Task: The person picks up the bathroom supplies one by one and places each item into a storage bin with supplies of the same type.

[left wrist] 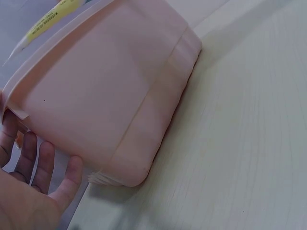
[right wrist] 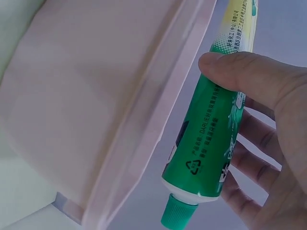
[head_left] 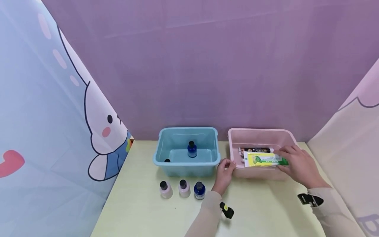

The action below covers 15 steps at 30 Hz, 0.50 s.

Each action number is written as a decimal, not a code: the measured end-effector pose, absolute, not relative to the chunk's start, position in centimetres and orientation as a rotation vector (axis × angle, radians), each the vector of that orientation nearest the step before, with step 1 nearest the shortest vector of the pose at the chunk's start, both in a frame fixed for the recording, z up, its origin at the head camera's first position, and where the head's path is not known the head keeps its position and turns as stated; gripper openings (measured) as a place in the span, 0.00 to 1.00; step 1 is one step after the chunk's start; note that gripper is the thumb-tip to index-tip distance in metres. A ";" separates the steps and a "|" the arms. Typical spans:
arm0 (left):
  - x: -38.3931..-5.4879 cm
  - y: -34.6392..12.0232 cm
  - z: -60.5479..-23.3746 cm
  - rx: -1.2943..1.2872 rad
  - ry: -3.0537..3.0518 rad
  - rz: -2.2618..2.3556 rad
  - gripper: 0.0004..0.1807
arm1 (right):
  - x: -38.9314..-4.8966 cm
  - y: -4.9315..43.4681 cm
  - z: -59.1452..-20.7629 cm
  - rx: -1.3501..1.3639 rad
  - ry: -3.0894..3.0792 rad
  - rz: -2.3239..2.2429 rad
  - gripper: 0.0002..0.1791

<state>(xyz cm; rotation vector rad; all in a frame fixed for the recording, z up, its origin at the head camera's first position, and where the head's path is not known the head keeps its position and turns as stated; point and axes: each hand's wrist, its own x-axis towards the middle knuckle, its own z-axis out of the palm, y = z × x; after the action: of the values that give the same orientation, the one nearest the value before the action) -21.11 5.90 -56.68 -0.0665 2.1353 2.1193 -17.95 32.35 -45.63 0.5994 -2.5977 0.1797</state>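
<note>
Over the front rim of a pink plastic bin (head_left: 260,173), my right hand (head_left: 299,167) pinches a yellow and green toothpaste tube (head_left: 263,159) between thumb and fingers. In the right wrist view the green cap (right wrist: 179,211) points down beside the bin. My left hand (head_left: 224,174) grips the bin's front left corner, its fingertips against the wall in the left wrist view. Inside the bin lies a black toothpaste tube (head_left: 257,150); another tube seems to lie partly hidden under the held one.
Left of the pink bin stands a blue bin (head_left: 189,169). It holds a dark blue bottle (head_left: 192,151) and another, of which only a black cap (head_left: 167,160) shows. Two pale pink bottles (head_left: 184,190) and a blue bottle (head_left: 199,191) stand in front. Behind hangs a purple curtain (head_left: 207,72).
</note>
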 end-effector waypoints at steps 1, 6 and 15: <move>-21.0 5.9 -56.8 -0.069 2.138 2.114 0.11 | -18.1 32.4 -45.6 0.607 -2.599 0.179 0.32; -21.0 5.8 -56.9 -0.067 2.135 2.121 0.10 | -19.2 32.4 -45.3 0.637 -2.615 0.178 0.33; -21.0 5.7 -56.7 -0.052 2.119 2.139 0.12 | -22.1 33.2 -45.9 0.629 -2.748 0.199 0.28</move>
<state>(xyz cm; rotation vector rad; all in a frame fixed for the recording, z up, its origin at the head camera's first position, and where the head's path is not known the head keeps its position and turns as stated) -20.99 5.73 -56.70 -0.0517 2.1192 2.1394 -22.14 33.25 -45.87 0.6293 -2.7480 0.1988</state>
